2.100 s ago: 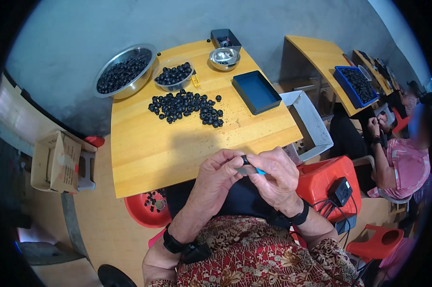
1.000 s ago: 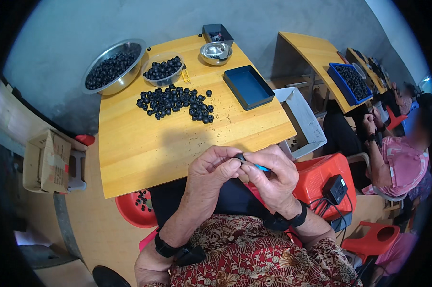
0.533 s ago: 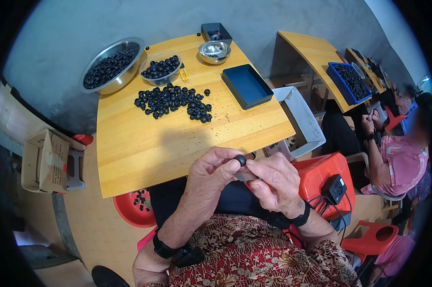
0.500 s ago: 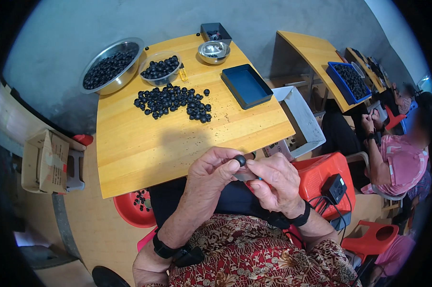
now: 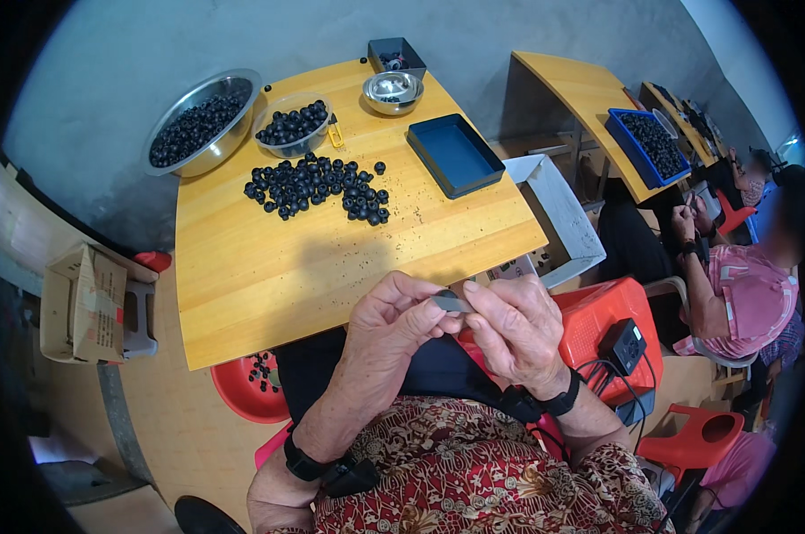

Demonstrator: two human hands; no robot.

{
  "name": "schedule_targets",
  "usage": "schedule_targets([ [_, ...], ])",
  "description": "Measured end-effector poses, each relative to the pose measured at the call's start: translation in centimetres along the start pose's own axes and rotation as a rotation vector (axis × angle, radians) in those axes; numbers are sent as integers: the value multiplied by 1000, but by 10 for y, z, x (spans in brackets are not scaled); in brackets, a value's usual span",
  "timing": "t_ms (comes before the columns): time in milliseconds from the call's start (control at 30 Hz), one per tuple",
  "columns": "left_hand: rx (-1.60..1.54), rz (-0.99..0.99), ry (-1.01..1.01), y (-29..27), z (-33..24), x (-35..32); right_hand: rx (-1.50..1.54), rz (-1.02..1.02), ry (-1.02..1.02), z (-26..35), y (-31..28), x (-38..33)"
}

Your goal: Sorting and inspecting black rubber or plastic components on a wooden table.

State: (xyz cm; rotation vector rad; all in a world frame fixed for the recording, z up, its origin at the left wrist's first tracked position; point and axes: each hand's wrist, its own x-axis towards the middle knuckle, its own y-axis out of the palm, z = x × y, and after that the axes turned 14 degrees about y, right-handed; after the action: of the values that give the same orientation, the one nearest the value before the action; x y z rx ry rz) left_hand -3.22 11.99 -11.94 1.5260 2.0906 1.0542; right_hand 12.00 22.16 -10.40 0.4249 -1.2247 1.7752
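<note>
Steel bowl [image 5: 198,125] of dark beads, loose bead pile [image 5: 318,185], empty blue tray [image 5: 456,155], possibly cardboard box [image 5: 82,304]

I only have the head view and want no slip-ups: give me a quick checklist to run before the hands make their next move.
1. Small dark round piece pinched between both hands: ok.
2. Left hand grip on it: ok.
3. Right hand touching it: ok.
4. Tool in right hand: cannot tell, hidden by fingers.
5. Loose pile of dark round pieces on the yellow wooden table, away from its edges: ok.
6. Empty blue rectangular tray: ok.
</note>
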Motion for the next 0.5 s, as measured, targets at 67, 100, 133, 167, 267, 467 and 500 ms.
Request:
schedule_targets([
  [67,-2,-2,0,-1,1,0,-11,0,1,-1,1,-1],
  [100,-3,-2,1,-1,2,0,-5,2,-1,-1,2,-1],
  [133,-3,-3,0,-2,2,0,1,5,-3,-1,2,-1],
  [167,-15,1,2,-2,3,0,1,5,-2,-1,2,-2],
  [267,-31,3,-1,-2,3,0,-7,5,-1,-2,3,-2],
  [467,-43,-9,-7,-3,6,1,4,-7,-14,-6,8,-4],
  [500,-45,-6,-7,-4,6,1,-1,-9,-24,-7,9,-6],
])
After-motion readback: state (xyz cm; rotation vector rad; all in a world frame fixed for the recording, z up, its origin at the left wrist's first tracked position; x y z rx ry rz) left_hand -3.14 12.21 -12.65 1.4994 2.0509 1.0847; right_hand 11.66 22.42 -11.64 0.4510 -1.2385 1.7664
